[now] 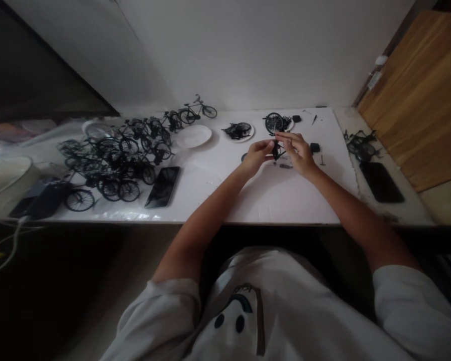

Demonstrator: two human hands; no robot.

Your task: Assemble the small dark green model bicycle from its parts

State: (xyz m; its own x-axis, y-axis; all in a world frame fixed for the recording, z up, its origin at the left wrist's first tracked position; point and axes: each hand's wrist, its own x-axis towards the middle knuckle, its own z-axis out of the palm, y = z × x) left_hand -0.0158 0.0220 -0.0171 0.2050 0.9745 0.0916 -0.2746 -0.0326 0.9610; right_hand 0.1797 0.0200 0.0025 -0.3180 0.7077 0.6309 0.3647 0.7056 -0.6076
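My left hand (258,154) is closed, pinching a small black model bicycle part (276,151), apparently a frame, between thumb and fingers. From the other side my right hand (298,153) reaches over it, thumb and fingertips pressed on its upper end. My fingers cover much of the part, so its exact shape is hidden. Just beyond the hands, a white plate (292,124) bears black wheels (274,123) and other small parts. On the white board under my hands lie a small dark piece (285,166) and a thin T-shaped tool (322,160).
Many black model bicycles (113,155) are heaped at the left, with one upright bicycle (198,110) behind. An empty white plate (194,136), a plate of black parts (250,134) and a phone (163,187) lie nearer. A black phone-like slab (382,182) is at right, beside a wooden panel (417,100).
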